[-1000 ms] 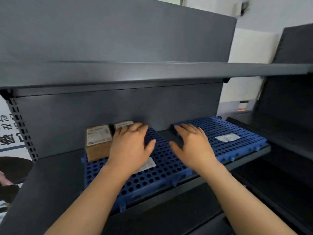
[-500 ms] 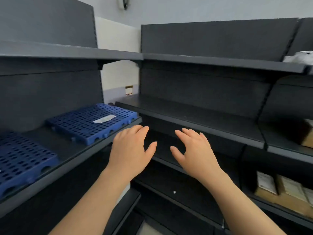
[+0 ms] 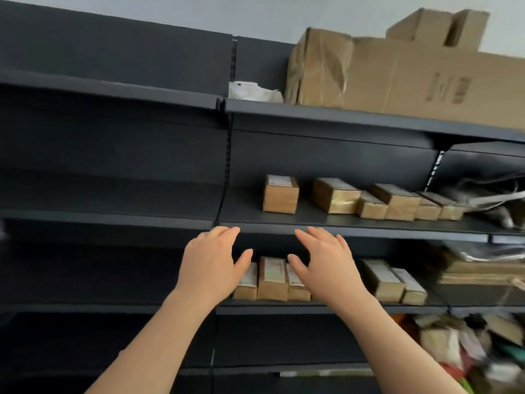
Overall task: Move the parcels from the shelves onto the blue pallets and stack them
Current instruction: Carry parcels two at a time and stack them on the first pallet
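Note:
Small brown cardboard parcels with white labels stand on two dark shelves in front of me. One parcel (image 3: 280,194) stands alone on the middle shelf (image 3: 355,226), with a row of several parcels (image 3: 386,201) to its right. On the shelf below, three parcels (image 3: 271,278) stand side by side, with two more parcels (image 3: 393,281) further right. My left hand (image 3: 211,261) and my right hand (image 3: 326,260) are both held out empty with fingers apart, in front of the three lower parcels, touching nothing. No blue pallet is in view.
Large worn cardboard boxes (image 3: 403,66) and a white bag (image 3: 254,91) sit on the top shelf. Grey bags (image 3: 488,197) lie at the right end of the middle shelf. Flattened cardboard (image 3: 483,273) and mixed clutter (image 3: 466,345) fill the lower right. The left shelf bay (image 3: 108,200) holds nothing.
The view has swung right, from the blue pallets to the shelves with parcels. Both hands stay open and empty, raised in front of me.

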Demonstrator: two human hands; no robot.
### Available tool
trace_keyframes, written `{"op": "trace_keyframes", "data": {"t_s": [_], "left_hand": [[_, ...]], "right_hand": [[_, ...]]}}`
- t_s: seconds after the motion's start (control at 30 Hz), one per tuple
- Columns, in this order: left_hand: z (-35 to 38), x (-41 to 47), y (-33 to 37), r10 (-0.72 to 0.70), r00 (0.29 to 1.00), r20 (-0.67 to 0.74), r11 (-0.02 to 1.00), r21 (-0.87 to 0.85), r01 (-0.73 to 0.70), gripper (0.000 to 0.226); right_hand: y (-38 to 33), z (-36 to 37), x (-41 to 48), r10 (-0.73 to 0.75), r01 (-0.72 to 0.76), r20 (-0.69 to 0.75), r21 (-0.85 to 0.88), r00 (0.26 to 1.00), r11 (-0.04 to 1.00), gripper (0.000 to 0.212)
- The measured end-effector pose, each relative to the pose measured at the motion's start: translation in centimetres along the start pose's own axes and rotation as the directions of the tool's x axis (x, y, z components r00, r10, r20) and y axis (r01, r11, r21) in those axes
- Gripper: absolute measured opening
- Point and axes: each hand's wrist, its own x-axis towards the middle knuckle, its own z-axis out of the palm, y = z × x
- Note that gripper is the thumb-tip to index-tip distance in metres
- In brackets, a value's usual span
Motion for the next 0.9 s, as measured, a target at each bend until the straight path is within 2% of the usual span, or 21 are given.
{"op": "trace_keyframes", "data": {"t_s": [0.2,0.4,0.6,0.9], "left_hand": [[5.5,5.0,8.6,0.135,0.989,0.065,0.989,-0.076,-0.130,0.057],[10.6,10.4,15.5,0.210,0.972,0.104,0.966,-0.178,-0.190,0.058],[16.2,16.9,20.9,0.254,0.963,0.095,0.943,-0.245,-0.225,0.058],[23.9,26.3,27.8,0.230,0.960,0.160,0.955,-0.225,-0.191,0.059]], "right_hand": [[10.2,-2.1,0.0,0.173,-0.177,-0.064,-0.068,0.983,0.982,0.055],[18.6,-2.6,1.0,0.308,-0.317,-0.098,-0.092,0.946,0.944,0.055],[26.0,-2.4,5.1,0.369,-0.378,-0.113,-0.082,0.923,0.922,0.055],[34.3,-2.0,12.2,0.434,-0.442,-0.118,-0.047,0.893,0.896,0.052]]}}
